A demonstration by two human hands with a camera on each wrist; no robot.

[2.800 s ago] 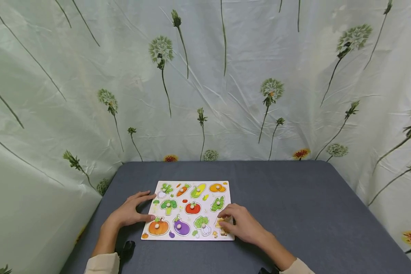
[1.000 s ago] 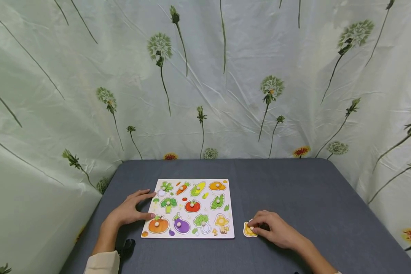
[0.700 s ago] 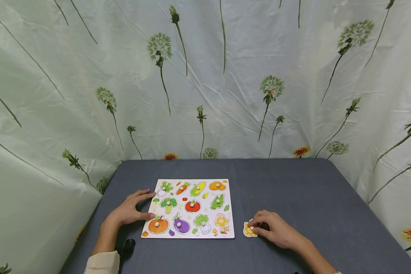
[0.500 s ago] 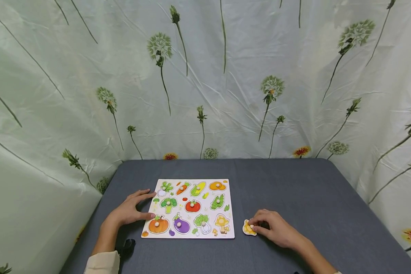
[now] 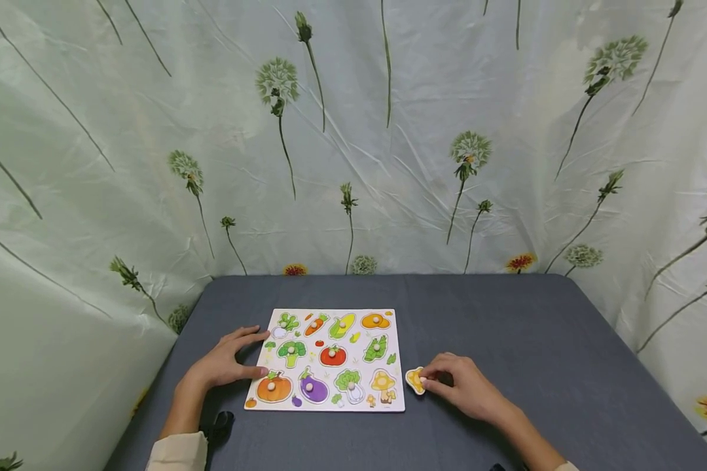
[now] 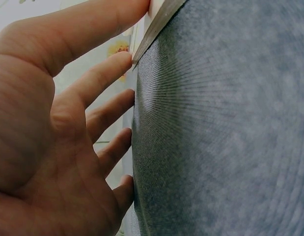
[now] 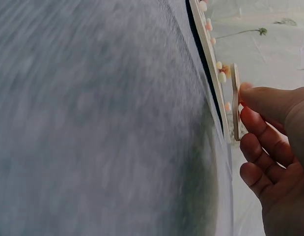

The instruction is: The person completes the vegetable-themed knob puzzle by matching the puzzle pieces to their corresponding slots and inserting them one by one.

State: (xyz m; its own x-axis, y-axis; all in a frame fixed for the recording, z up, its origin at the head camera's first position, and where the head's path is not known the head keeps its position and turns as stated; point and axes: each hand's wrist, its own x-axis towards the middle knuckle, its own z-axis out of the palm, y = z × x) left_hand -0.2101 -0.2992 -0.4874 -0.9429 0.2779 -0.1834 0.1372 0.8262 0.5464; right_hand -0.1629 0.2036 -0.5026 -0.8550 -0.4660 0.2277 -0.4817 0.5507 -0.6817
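Note:
A white peg puzzle board (image 5: 318, 409) printed with vegetables lies on the table. My left hand (image 5: 224, 363) spreads at its left edge, thumb and index fingertip touching the board. In the left wrist view the other fingers of the left hand (image 6: 68, 123) lie loosely extended beside it. My right hand (image 5: 465, 389) pinches the knob of a yellow mushroom puzzle piece (image 5: 414, 379) just right of the board. The right wrist view shows this wooden piece (image 7: 235, 101) edge-on, upright between thumb and fingers and above the table. A matching mushroom picture (image 5: 383, 381) shows at the board's lower right.
Several other knobbed pieces sit in the board, among them a tomato (image 5: 332, 356), an eggplant (image 5: 314, 390) and a pumpkin (image 5: 273, 390). Dark grey cloth covers the table (image 5: 507, 333). Behind it hangs a pale curtain (image 5: 389, 163) with dandelion prints.
The right hand took the mushroom piece from the board's lower right corner to the table at the right. It has since shifted back left with the piece, now tilted. The left hand stayed put.

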